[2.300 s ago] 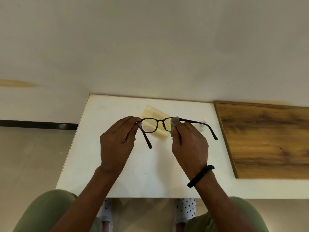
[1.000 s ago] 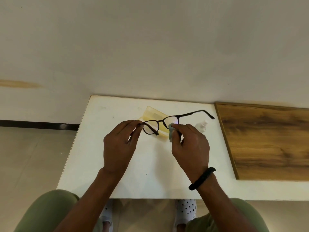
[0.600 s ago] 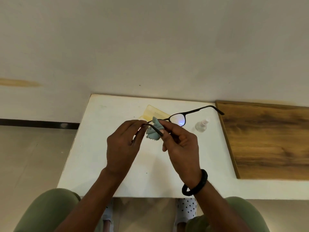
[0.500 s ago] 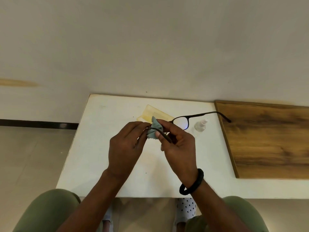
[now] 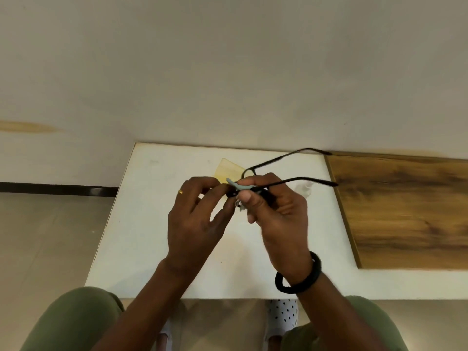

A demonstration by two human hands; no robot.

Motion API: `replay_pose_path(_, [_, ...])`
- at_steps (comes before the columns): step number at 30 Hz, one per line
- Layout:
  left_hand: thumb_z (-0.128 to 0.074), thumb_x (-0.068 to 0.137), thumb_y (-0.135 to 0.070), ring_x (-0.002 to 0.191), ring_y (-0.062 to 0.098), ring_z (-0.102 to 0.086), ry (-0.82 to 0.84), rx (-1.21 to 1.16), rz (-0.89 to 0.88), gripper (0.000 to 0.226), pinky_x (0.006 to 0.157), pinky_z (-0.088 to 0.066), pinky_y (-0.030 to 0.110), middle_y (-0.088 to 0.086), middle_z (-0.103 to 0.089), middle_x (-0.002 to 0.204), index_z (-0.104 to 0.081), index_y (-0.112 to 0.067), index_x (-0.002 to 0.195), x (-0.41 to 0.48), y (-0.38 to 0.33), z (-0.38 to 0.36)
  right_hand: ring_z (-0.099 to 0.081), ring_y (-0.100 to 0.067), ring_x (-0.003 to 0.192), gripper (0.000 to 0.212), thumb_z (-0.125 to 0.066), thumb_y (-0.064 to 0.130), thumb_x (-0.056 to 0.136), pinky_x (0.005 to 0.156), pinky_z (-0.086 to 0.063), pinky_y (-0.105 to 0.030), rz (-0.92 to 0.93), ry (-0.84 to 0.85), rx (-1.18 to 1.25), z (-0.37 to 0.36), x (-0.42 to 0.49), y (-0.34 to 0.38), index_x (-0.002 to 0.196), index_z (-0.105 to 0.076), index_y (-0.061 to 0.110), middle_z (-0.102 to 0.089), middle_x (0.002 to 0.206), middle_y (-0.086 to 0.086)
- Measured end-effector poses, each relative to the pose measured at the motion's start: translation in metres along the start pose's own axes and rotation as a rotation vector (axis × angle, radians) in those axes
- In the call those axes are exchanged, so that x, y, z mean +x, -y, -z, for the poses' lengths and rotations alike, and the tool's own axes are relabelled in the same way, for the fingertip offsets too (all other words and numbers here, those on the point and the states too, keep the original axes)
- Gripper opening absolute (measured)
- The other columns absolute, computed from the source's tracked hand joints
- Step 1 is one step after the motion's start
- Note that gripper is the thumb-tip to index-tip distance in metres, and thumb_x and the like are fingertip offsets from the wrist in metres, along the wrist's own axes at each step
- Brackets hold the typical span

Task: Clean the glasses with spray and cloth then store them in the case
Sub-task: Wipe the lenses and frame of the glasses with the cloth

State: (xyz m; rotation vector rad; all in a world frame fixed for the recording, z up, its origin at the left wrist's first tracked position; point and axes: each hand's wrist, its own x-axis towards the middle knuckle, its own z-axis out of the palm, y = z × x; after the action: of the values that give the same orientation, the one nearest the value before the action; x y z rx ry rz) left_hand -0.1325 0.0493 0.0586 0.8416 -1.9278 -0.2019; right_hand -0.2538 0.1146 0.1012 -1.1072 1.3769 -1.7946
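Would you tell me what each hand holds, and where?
The left hand pinches the glasses at the frame's end; the right hand pinches the cloth around the frame front.

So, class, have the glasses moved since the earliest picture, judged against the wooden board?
Yes. The glasses have swung round: their arms, which pointed back toward the person, now point right, their tips reaching the left edge of the wooden board.
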Motion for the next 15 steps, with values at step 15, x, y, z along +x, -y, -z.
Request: replay_pose_path(15, [-0.071,0.092,-0.015,0.090,0.026,-0.062,0.009,0.057,-0.100,0.017,0.085,-0.044,0.021,0.015,-0.071,0.097,-0.076,-0.001,0.099,0.013,0.001,0.012,-0.047,-0.012,0.059,0.026,-0.067,0.009,0.086,0.052,-0.039,-0.020,-0.464,0.117,0.387,0.005,0.001,-0.006,0.111,-0.071,0.007,-0.064,0.082,-0.003])
